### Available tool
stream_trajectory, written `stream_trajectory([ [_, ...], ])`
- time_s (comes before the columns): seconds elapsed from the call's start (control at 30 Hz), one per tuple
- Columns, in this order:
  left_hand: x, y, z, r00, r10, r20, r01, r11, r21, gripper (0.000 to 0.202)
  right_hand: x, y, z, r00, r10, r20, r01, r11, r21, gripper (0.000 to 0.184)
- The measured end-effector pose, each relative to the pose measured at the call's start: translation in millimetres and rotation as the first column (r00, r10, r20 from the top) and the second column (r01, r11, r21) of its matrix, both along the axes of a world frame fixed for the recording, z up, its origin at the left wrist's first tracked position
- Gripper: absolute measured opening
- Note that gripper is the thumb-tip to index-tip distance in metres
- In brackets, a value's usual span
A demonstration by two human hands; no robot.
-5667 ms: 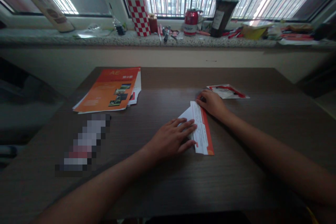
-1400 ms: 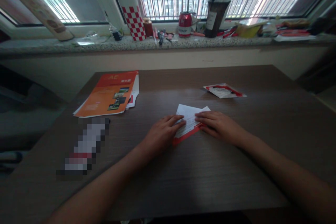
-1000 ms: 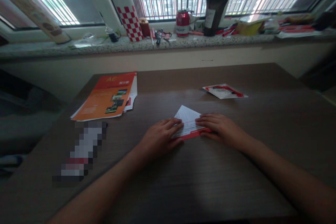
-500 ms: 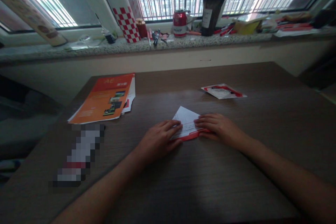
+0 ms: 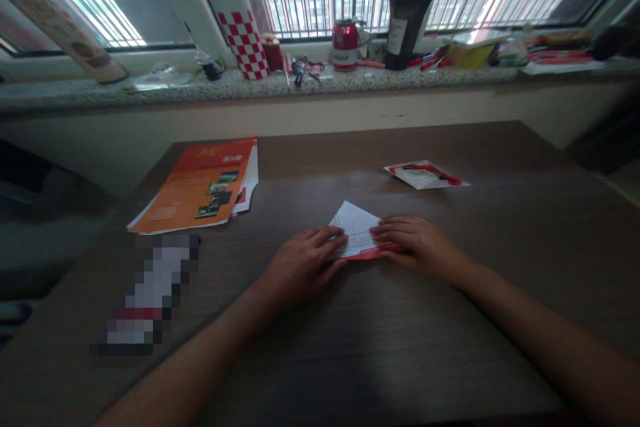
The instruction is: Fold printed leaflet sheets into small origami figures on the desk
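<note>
A folded sheet of paper (image 5: pixel 353 219), white with lines of print and a red strip along its near edge, lies on the table between my hands. One corner of it points away from me. My left hand (image 5: pixel 313 257) holds its left side, fingers on top and thumb at the near edge. On the right side, my right hand (image 5: pixel 417 243) grips the sheet the same way, with the fingertips over the print and the thumb by the red edge. Both hands cover the paper's side corners.
Beyond my right hand lies another folded red-and-white paper (image 5: pixel 425 175). An orange booklet (image 5: pixel 193 180) rests at the back left, with a blurred-out oblong object (image 5: pixel 150 293) nearer me. A red can (image 5: pixel 345 45), a dark cup (image 5: pixel 407 27) and a checkered bottle (image 5: pixel 243 40) line the windowsill.
The paper's near red edge has shifted slightly away from me, and its red strip looks a little different in shape. My thumbs have moved up with it. Both hands keep their hold.
</note>
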State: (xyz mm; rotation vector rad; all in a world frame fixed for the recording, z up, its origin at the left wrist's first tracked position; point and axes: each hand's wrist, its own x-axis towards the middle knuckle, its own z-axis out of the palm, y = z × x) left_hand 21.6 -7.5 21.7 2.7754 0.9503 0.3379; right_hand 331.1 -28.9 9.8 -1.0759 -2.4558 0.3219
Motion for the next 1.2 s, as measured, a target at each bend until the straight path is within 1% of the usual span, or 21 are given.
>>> stream_trajectory([
  [0.07,-0.4,0.7,0.2,1.000,0.000,0.010,0.000,1.000,-0.001,0.036,2.3,-0.7,0.8,1.000,0.009,-0.001,-0.009,1.000,-0.018,0.035],
  [0.13,-0.9,1.3,1.0,1.000,-0.003,0.025,0.003,1.000,0.000,0.034,4.8,-0.9,1.6,1.000,0.006,-0.019,-0.007,1.000,-0.025,0.038],
  [0.27,-1.8,2.6,2.6,0.999,-0.010,0.045,0.009,1.000,0.002,0.032,10.7,1.4,1.9,0.998,-0.015,-0.062,0.015,1.000,-0.015,0.029],
  [0.4,-3.3,4.3,4.3,0.999,-0.011,0.045,0.011,1.000,-0.008,0.031,16.8,3.7,0.3,0.997,-0.059,-0.059,0.057,0.998,-0.032,0.024],
  [0.5,-7.6,6.6,6.7,0.997,-0.046,0.054,0.049,0.998,-0.044,0.041,18.6,3.5,0.7,0.992,-0.098,-0.083,0.093,0.994,-0.057,0.020],
  [0.57,-12.6,9.1,8.0,0.994,-0.067,0.083,0.074,0.994,-0.083,0.052,18.3,2.9,2.9,0.986,-0.120,-0.112,0.113,0.991,-0.067,0.019],
  [0.6,-15.7,10.7,8.2,0.992,-0.074,0.107,0.085,0.991,-0.103,0.054,17.9,2.5,4.4,0.984,-0.126,-0.129,0.118,0.991,-0.071,0.018],
  [0.7,-24.7,16.2,6.8,0.976,-0.089,0.200,0.117,0.984,-0.135,0.044,16.1,0.9,10.4,0.975,-0.143,-0.172,0.132,0.988,-0.075,0.017],
  [0.77,-28.9,19.4,5.4,0.962,-0.061,0.265,0.094,0.989,-0.112,0.034,14.7,-0.4,14.5,0.968,-0.156,-0.199,0.143,0.987,-0.076,0.017],
  [0.87,-30.4,21.8,6.0,0.924,-0.003,0.383,0.034,0.997,-0.075,0.026,13.4,-1.7,18.5,0.955,-0.177,-0.237,0.160,0.983,-0.089,0.016],
  [0.97,-28.2,20.7,10.9,0.869,0.027,0.494,-0.010,0.999,-0.036,0.022,13.1,-2.2,21.0,0.926,-0.226,-0.303,0.205,0.974,-0.098,0.014],
  [1.03,-26.3,18.5,14.8,0.822,0.081,0.564,-0.080,0.996,-0.027,0.013,12.4,-2.9,23.7,0.894,-0.263,-0.364,0.235,0.965,-0.121,0.012],
  [1.07,-25.6,17.2,16.2,0.796,0.121,0.593,-0.118,0.992,-0.045,0.008,11.6,-3.5,25.5,0.877,-0.283,-0.388,0.246,0.959,-0.143,0.012],
  [1.13,-24.4,14.9,17.6,0.742,0.210,0.637,-0.158,0.978,-0.139,0.001,9.0,-5.4,29.3,0.847,-0.335,-0.413,0.272,0.940,-0.206,0.013],
  [1.2,-23.2,13.6,16.8,0.700,0.298,0.649,-0.147,0.949,-0.278,0.007,5.6,-7.6,32.0,0.818,-0.400,-0.413,0.302,0.910,-0.283,0.015],
])
